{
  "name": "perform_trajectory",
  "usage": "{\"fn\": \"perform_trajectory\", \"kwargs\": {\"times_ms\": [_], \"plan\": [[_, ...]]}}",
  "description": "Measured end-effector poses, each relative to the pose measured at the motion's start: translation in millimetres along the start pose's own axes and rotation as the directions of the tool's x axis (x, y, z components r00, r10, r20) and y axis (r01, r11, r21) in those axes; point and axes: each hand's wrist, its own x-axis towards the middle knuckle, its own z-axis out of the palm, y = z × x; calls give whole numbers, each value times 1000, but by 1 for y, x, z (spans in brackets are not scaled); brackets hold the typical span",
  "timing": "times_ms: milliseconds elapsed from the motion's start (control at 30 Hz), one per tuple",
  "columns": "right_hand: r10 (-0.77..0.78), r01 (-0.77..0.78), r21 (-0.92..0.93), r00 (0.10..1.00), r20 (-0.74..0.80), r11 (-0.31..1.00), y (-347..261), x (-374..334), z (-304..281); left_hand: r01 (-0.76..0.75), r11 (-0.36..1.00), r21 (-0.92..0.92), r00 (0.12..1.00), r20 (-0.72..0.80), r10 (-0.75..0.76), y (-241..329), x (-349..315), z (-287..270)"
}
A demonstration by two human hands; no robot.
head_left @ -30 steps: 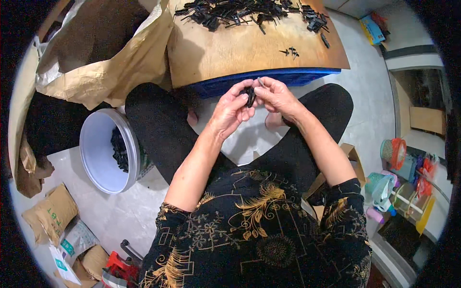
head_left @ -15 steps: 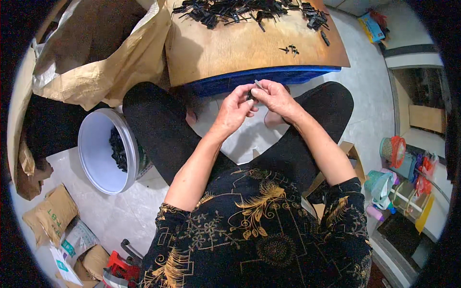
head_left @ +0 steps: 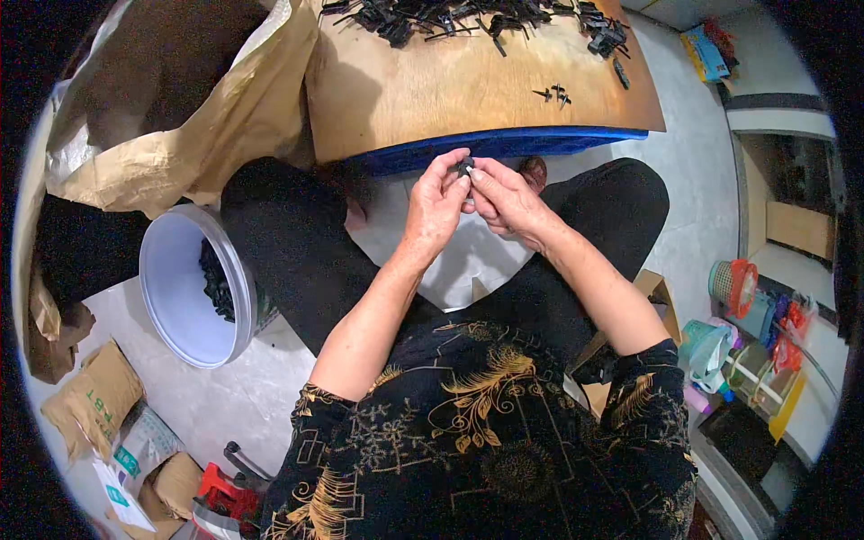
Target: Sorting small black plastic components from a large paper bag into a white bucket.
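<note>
Above the gap between my knees, my left hand (head_left: 434, 209) and my right hand (head_left: 513, 200) meet fingertip to fingertip. Pinched between them is a small black plastic part (head_left: 464, 168), mostly covered by the fingers. My left thumb presses it from one side and my right thumb and forefinger from the other. A small pale spot shows beside the right thumb, too small to name. Beyond the hands, a pile of black plastic parts (head_left: 504, 20) spreads along the far side of a wooden board (head_left: 432, 99). Several small black pieces (head_left: 556, 94) lie apart, nearer its right edge.
Under the board is a blue plastic crate (head_left: 504, 144). To my left stands a white bucket (head_left: 162, 288) with black parts (head_left: 216, 283) inside, below a large open brown sack (head_left: 193, 148). Filled bags (head_left: 94, 396) sit lower left, an open cardboard box (head_left: 661, 297) by my right elbow.
The thin grey piece that stuck up from my right fingers is out of sight. My right hand has turned and come lower, and the black part shows more at the fingertips.
</note>
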Motion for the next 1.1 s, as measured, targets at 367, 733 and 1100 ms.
{"fn": "perform_trajectory", "kwargs": {"times_ms": [367,733,1100], "plan": [[57,-59,-17,996,-67,998,-4,3,11,17,1000,1,998,-54,-17,-4,-1,-2],[28,-10,-439,999,35,898,-11,31,-11,-307,796,522,903,-103,416,-11,10,-4],[-786,50,-982,607,-116,184,-130,131,-93,163,895,-415,977,-61,-206,-6,14,-9]]}}
